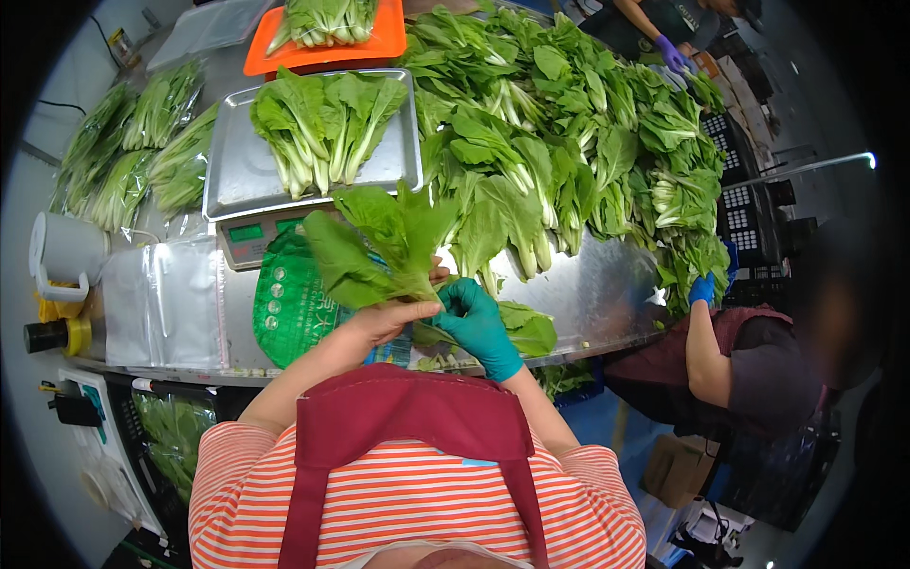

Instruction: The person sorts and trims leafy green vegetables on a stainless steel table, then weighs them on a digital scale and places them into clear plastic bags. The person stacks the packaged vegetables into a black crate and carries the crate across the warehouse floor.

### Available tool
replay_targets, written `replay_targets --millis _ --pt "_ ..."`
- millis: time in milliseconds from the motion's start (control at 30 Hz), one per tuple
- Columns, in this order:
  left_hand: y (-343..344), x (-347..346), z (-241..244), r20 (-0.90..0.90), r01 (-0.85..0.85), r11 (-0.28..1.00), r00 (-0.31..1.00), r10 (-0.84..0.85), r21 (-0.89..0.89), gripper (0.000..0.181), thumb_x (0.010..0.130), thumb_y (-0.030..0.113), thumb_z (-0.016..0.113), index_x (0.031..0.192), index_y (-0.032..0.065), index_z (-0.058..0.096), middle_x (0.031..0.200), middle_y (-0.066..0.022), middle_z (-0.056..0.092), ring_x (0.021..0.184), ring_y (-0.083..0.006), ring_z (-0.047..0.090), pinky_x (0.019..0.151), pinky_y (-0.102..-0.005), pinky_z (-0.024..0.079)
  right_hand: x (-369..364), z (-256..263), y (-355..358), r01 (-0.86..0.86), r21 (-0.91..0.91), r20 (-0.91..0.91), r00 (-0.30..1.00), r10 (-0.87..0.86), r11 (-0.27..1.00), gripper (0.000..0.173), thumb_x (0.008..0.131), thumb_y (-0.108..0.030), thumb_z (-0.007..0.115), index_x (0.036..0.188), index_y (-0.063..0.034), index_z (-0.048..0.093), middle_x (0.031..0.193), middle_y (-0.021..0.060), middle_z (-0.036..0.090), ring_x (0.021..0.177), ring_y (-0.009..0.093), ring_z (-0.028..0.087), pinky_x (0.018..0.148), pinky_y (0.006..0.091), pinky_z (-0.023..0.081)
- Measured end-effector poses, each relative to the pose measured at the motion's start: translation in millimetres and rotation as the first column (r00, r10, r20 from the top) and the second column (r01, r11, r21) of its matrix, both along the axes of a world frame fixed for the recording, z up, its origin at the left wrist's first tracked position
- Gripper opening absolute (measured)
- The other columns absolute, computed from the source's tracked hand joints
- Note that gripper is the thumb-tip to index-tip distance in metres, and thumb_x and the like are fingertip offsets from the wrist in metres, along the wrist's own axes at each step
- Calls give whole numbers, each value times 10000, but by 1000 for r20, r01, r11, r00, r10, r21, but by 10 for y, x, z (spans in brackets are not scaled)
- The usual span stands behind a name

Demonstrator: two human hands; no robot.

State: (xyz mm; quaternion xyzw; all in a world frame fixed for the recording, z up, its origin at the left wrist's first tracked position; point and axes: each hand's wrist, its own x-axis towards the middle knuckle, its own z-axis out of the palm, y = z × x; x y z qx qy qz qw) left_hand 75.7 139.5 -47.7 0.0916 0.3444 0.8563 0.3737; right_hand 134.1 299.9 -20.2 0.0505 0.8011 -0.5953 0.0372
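Observation:
My left hand is bare and grips a leafy green vegetable near its stem end, leaves pointing up and away from me. My right hand, in a teal glove, has its fingers bent at the base of the same vegetable; the leaves and stems partly hide the fingertips. Just beyond, several heads of greens lie on the metal tray of a digital scale. A green printed bag lies under and left of the held vegetable. Loose leaves rest right of my glove.
Heaped greens cover the table's far right. Bagged greens, a grey pitcher and clear plastic bags are at left. An orange tray holds packed greens. Two co-workers' gloved hands, blue and purple, touch greens at right.

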Motion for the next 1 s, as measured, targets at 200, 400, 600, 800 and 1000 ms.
replay_targets --millis 200,400,600,800,1000 --pt "-6 44 17 139 -32 988 989 53 -153 366 789 86 679 1128 44 546 1092 -60 580 1033 -165 528 923 -303 399 -16 -81 -24 88 0 -36 996 -88 996 292 709 -126 754 920 -54 566 795 2 561 650 74 501 601 237 450" --pt "-11 65 -48 154 -18 997 988 30 -79 317 869 140 595 1163 52 515 1140 -93 580 1052 -168 534 901 -315 424 -3 38 -83 277 -327 132 960 -246 903 214 805 -95 669 982 -37 564 821 -14 565 671 54 502 607 222 446" --pt "-39 25 32 159 -85 995 983 94 -60 238 868 93 559 1088 78 471 1022 -81 557 1073 -243 525 909 -394 423 100 -409 527 510 -808 304 790 -533 294 211 907 -166 521 1070 -41 571 884 45 604 716 101 554 628 222 461" --pt "26 4 -124 84 -274 943 952 293 -190 289 831 68 581 1085 70 446 848 -25 517 818 -151 526 787 -342 443 -59 -346 272 233 634 0 953 -302 737 283 809 -310 638 923 -54 603 834 72 624 652 145 585 585 266 472" --pt "-21 26 61 225 -137 955 954 199 -263 122 839 97 609 918 59 525 672 -14 513 622 -115 518 667 -287 464 -208 -431 558 342 121 451 817 -359 932 263 746 -256 722 830 -50 582 670 50 588 542 127 559 526 252 455"
